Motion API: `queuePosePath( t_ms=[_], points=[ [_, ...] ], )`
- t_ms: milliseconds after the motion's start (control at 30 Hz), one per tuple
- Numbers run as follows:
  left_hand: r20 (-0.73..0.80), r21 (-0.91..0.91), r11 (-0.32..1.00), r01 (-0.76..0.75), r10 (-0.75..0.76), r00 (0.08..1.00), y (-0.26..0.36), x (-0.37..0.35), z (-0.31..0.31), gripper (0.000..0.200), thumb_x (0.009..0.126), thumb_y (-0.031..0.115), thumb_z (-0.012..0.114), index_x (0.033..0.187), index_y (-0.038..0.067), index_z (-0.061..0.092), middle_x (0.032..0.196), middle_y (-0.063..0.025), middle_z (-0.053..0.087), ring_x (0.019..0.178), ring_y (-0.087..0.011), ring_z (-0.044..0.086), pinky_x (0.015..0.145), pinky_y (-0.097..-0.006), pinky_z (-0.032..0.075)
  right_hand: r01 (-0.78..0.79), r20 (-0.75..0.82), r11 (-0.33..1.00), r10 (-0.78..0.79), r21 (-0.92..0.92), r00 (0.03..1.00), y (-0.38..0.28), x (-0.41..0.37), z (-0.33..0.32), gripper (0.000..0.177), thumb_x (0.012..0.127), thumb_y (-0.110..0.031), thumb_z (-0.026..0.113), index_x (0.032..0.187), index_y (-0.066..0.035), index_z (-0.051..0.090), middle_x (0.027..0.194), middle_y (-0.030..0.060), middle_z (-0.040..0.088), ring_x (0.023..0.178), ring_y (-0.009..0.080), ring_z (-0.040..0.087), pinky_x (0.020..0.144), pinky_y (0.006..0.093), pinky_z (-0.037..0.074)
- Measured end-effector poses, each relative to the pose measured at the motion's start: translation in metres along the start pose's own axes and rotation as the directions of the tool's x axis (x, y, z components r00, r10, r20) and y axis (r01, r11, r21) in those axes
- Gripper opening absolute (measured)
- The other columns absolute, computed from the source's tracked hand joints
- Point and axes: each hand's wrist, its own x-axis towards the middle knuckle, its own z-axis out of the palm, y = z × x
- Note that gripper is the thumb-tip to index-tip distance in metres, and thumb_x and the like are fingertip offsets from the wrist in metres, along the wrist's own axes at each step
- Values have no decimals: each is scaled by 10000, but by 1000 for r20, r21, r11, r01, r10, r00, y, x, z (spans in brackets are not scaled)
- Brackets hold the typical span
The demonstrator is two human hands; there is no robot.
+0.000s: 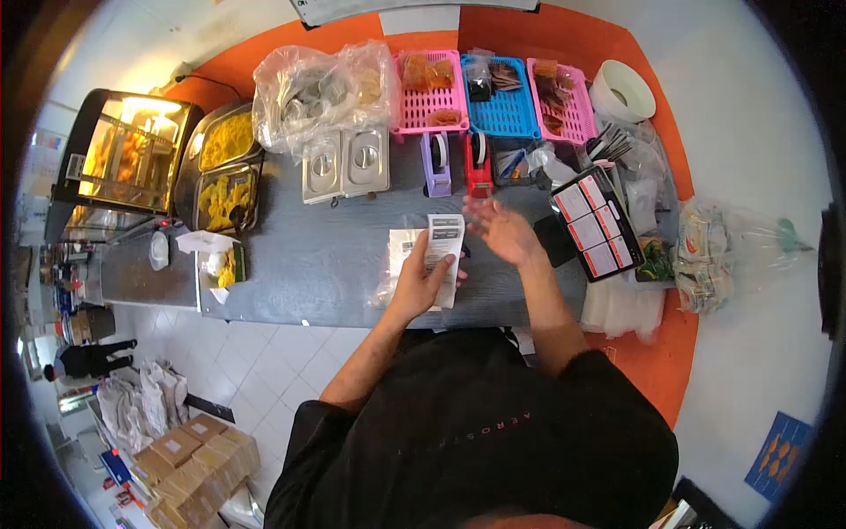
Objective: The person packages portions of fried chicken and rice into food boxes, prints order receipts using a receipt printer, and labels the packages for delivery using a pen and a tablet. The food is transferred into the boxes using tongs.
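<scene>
My left hand (418,284) is closed around a printed paper receipt (446,233), its thumb pressed along the lower part of the slip. Beneath that hand, a pale packet in clear plastic (398,257) lies on the dark table (308,264); its contents are not clear. My right hand (504,233) is raised to the right of the receipt, fingers apart, with nothing visible in it. Just beyond its fingertips stand a red tape dispenser (478,167) and a purple tape dispenser (436,166).
Pink (431,113) and blue baskets (502,116) line the back, beside lidded steel containers (345,165). To the right are a tablet (596,226) and a white bucket (622,92). Trays of yellow food (226,167) and a lit display case (128,154) stand left.
</scene>
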Motion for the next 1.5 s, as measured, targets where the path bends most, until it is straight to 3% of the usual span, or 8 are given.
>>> queuePosePath(
  t_ms=[433,800,1033,1167,1267,1400,1467,1500],
  points=[
    [-381,552,752,361,-157,911,-112,-64,-36,249,940,184,577,909,-51,652,693,-106,660,668,-109,605,585,-304,474,-133,-77,618,117,-775,990,92,91,-32,384,771,-285,756,1043,-23,682,967,80,684,882,149,623,811,259,447],
    [-458,257,921,293,-151,876,-120,-92,-29,320,947,230,577,922,-78,659,737,-89,669,686,-102,575,616,-290,454,23,1,14,-830,-1000,557,32,129,-112,394,829,-356,639,1063,-38,628,808,159,629,751,328,613,737,424,474],
    [-377,339,866,367,-232,897,-110,-96,-37,321,945,242,583,937,-67,670,797,-67,683,720,-105,578,663,-276,466,-83,-565,850,-270,-520,779,10,136,-81,315,814,-323,700,862,-11,709,780,142,677,769,265,638,749,399,481],
    [-347,275,898,343,-239,907,-113,-94,-43,337,939,261,594,951,-66,675,801,-63,684,712,-101,571,663,-279,469,285,-423,898,-414,-336,806,36,127,-119,259,752,-255,745,808,-6,707,790,150,672,759,268,635,716,389,484],
    [-289,310,892,330,-242,926,-111,-95,-50,340,937,262,598,968,-68,675,802,-68,687,711,-98,574,661,-279,473,7,249,-271,-874,-963,417,47,119,-139,171,685,-185,731,701,-21,687,783,175,649,700,315,615,644,403,492],
    [-170,491,776,395,-359,918,-103,-93,-64,321,941,245,595,970,-64,677,805,-86,692,734,-101,618,650,-273,486,-233,-164,22,-776,-972,609,34,86,-116,175,775,-196,706,726,-32,672,771,86,619,632,230,608,624,380,497],
    [-124,460,778,427,-420,899,-113,-93,-76,312,941,241,595,972,-58,679,801,-88,691,707,-107,634,613,-272,487,13,-234,924,-110,-382,966,33,27,-80,166,841,-194,659,822,-30,652,710,52,609,554,184,578,513,322,465],
    [-92,426,778,462,-471,877,-117,-91,-79,304,941,237,595,974,-52,680,798,-91,690,680,-114,650,577,-272,488,-93,-216,949,28,-300,976,46,-1,-82,145,854,-173,647,857,-28,637,686,42,602,536,160,561,482,289,440]
  ],
)
